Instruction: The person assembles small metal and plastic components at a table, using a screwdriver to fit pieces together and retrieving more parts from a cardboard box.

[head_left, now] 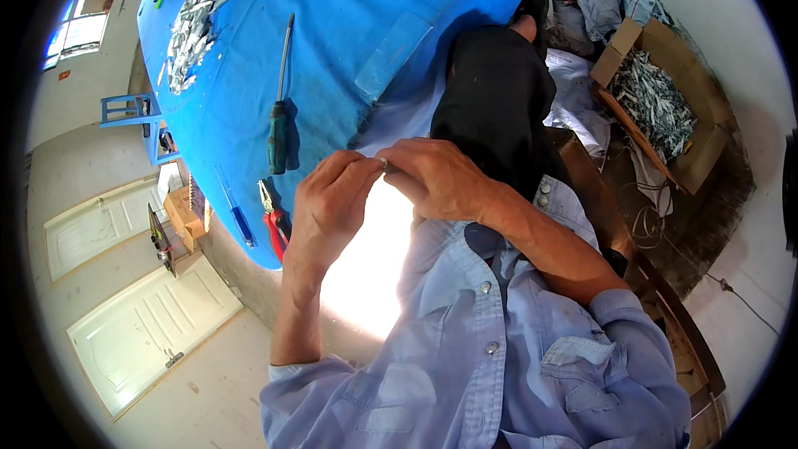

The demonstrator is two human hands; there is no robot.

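Note:
My left hand (328, 204) and my right hand (440, 176) meet in front of my body, near the edge of a table with a blue cloth (332, 41). Fingertips of both are pinched together around a small pale, shiny piece (383, 163). Most of it is hidden by the fingers, so its kind does not show. On the cloth beyond my left hand lies a long screwdriver (278, 137) with a dark green handle. Closer to that wrist are pliers (273, 220) with red handles and a thin screwdriver (239, 223) with a blue handle.
Silvery metal pieces (198, 29) lie heaped at the table's far left. A clear flat strip (394, 58) rests on the cloth. To the right, an open cardboard box (715, 129) holds many thin metal pieces, beside crumpled bags (611, 4). A blue chair (125, 111) stands beyond the table.

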